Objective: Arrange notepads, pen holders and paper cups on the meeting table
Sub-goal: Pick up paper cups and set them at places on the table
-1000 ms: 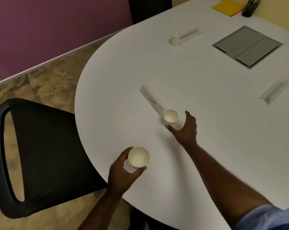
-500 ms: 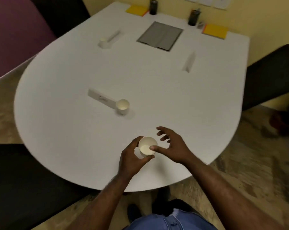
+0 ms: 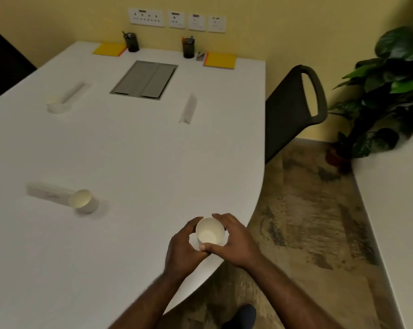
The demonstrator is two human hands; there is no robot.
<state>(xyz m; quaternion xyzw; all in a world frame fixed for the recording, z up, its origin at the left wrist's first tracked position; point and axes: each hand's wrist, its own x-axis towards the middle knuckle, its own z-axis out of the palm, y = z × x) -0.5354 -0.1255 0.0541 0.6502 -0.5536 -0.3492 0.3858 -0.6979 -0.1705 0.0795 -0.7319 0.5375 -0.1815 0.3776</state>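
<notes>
Paper cup (image 3: 210, 232) in both hands sits upright, mouth up, over the near right edge of the white table (image 3: 134, 150); whether its base touches the tabletop cannot be told. The left hand (image 3: 184, 248) curls round the cup's left side, and the right hand (image 3: 234, 243) wraps the right side with its thumb across the front wall, so both hands hold the one cup between them.

Left of that held cup, and a little farther out on the table, a second cup (image 3: 83, 201) stands touching the end of a folded white name card (image 3: 47, 193). Farther out still, well beyond the held cup, another folded card (image 3: 188, 108) lies alone, and at the far left a third cup (image 3: 56, 106) stands at the end of a third card (image 3: 73, 92); both are blurred. A grey cable hatch (image 3: 145, 79) is set into the table past these.

At the table's far edge, farthest from the held cup, are two yellow notepads (image 3: 110, 49) (image 3: 220, 60), each just beside a black pen holder (image 3: 131, 42) (image 3: 188, 48). A black chair (image 3: 293, 108) stands off the table's right side.
</notes>
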